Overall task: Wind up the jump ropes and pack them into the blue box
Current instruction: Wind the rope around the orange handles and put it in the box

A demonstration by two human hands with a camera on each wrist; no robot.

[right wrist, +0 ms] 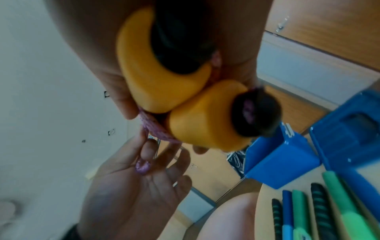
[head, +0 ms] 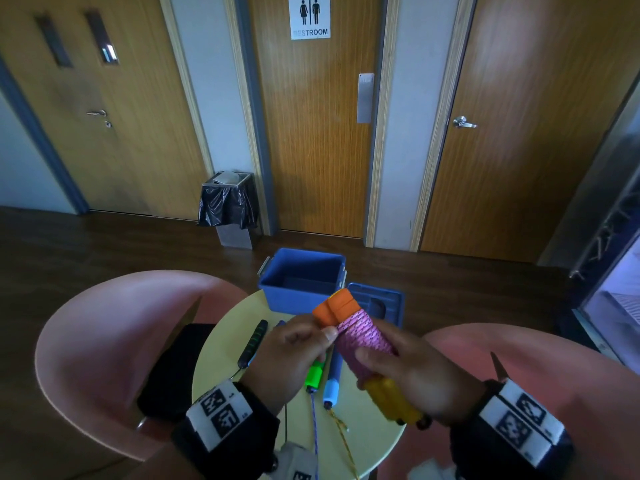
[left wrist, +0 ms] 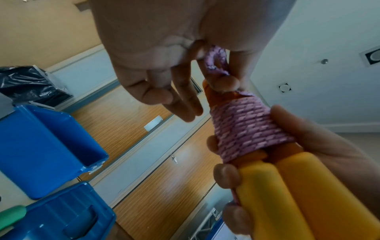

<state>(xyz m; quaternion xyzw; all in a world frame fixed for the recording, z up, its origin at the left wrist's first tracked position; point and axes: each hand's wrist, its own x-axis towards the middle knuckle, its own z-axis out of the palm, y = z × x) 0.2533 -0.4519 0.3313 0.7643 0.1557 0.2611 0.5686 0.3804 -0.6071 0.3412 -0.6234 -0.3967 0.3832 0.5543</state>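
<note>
A pink jump rope (head: 363,336) is wound tightly round its two yellow-and-orange handles (head: 391,398), held in the air over the table. My right hand (head: 398,370) grips the bundle at its yellow lower half, fingers curled round it (left wrist: 228,177). My left hand (head: 325,336) pinches the rope's loose end loop (left wrist: 216,63) between thumb and finger at the orange top of the bundle. The blue box (head: 301,296) stands open and looks empty behind the hands, at the table's far edge. Its lid (head: 391,299) lies beside it on the right.
Other ropes lie unwound on the round yellow table (head: 214,358): a black handle (head: 254,342), a green handle (head: 315,374) and a blue handle (head: 332,384), their cords trailing toward me. Pink chairs (head: 104,341) flank the table. A bin (head: 228,206) stands by the doors.
</note>
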